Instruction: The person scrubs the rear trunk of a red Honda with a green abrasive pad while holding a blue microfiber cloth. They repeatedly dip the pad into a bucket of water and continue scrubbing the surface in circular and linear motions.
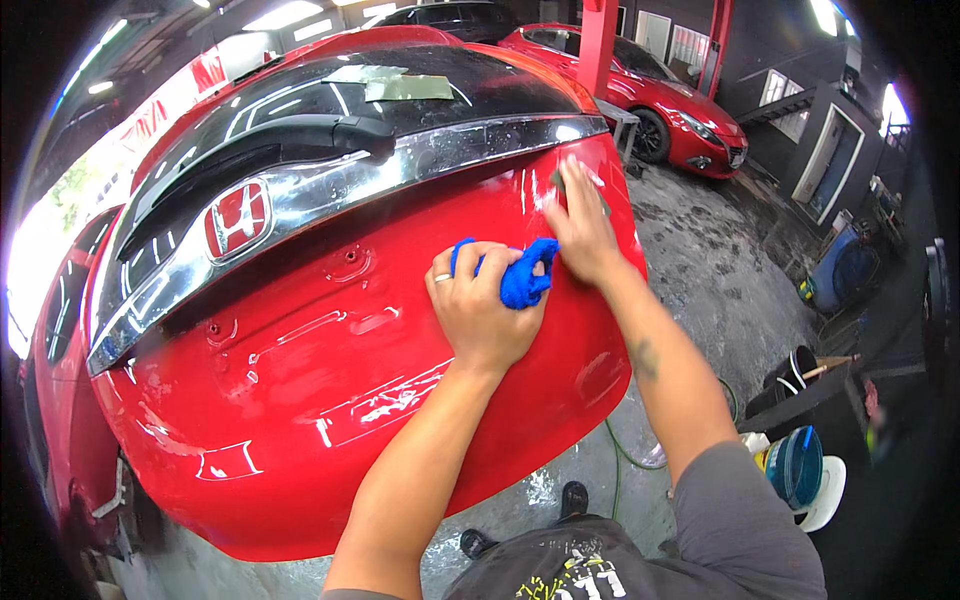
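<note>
A red car tailgate fills the middle, wet and glossy. My left hand, a ring on one finger, is closed round a crumpled blue cloth just above the panel. My right hand presses its straight fingers onto the panel's upper right corner. Dark edges of something thin show beside these fingers; most of it is hidden under them. Above the panel runs a chrome trim strip with a red and chrome badge.
A black rear wiper sticks out over the trim; tape is on the glass. At right, buckets and a green hose are on the wet floor. Another red car stands beyond a red post.
</note>
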A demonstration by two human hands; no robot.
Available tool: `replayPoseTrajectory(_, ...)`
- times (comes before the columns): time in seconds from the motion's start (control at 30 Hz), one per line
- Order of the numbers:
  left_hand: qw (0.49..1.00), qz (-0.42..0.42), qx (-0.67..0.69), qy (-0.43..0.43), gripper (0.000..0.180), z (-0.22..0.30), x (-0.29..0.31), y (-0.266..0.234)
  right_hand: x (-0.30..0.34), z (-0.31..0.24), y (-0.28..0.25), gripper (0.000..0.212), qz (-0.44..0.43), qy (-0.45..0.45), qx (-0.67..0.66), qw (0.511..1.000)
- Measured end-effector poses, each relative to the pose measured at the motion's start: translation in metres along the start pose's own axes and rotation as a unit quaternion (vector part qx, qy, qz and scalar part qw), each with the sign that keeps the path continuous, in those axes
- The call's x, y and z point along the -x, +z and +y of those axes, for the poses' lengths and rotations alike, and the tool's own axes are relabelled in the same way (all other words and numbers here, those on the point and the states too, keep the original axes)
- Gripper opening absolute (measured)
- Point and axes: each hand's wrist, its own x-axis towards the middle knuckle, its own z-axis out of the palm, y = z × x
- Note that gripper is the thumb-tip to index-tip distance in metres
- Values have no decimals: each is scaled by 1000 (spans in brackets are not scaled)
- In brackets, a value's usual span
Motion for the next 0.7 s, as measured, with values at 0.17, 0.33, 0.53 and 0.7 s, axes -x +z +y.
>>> replayPoseTrajectory(0.17,999,4,-34,12,24,1,-1,-3,67,-26,-14,87,-42,-83,13,996)
replayPoseTrajectory(0.33,998,-23,-54,4,23,5,8,-5,88,-29,-30,91,-100,-49,14,994)
replayPoseTrajectory(0.53,988,-91,-102,76,26,15,-14,3,-25,31,-5,93,23,151,-20,988)
replayPoseTrajectory(0.7,988,-101,-110,45,28,12,6,-2,52,0,-3,88,-13,9,30,999)
